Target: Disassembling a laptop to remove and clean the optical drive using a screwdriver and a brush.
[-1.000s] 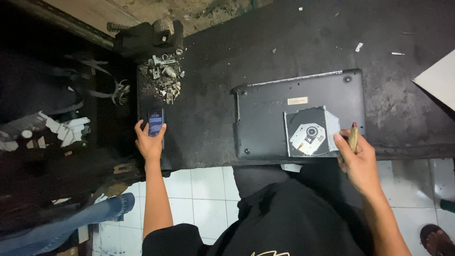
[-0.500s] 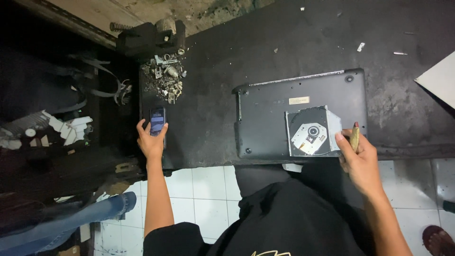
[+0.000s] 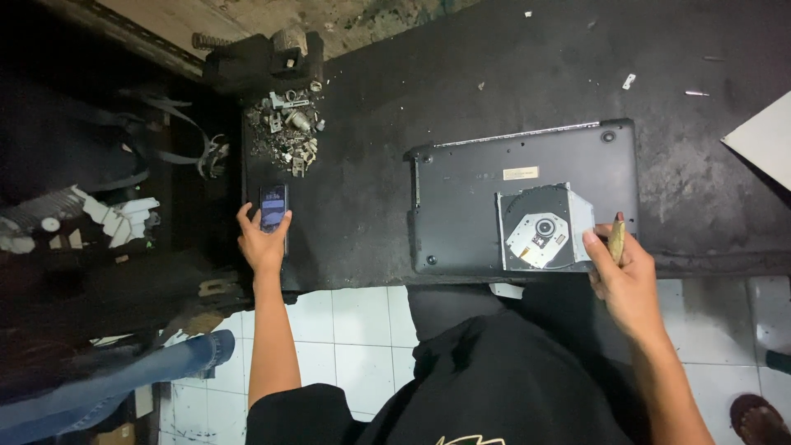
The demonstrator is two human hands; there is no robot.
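Nothing has visibly been moved: a phone [image 3: 273, 207] is gripped by the left hand [image 3: 262, 244], a screwdriver [image 3: 615, 241] by the right hand [image 3: 628, 276]; the laptop's [image 3: 461, 206] disc drive [image 3: 545, 228] is pulled out, its base unopened

Seen from above, the left hand [image 3: 264, 243] grips a small dark phone [image 3: 273, 206] at the near left edge of the black worktop [image 3: 371, 165], its fingers [image 3: 245, 218] wrapped round the lower part of the device. Just beyond those fingers lies a heap of small metal scraps [image 3: 288, 132]. The right hand [image 3: 628, 276] holds a slim brownish stick-like tool [image 3: 615, 239] upright between its fingers [image 3: 595, 247]. Just left of them sits a disc drive [image 3: 544, 229], silver top upward, on an overturned dark laptop [image 3: 470, 198]. A pale sheet corner [image 3: 762, 140] lies beyond and right of them.
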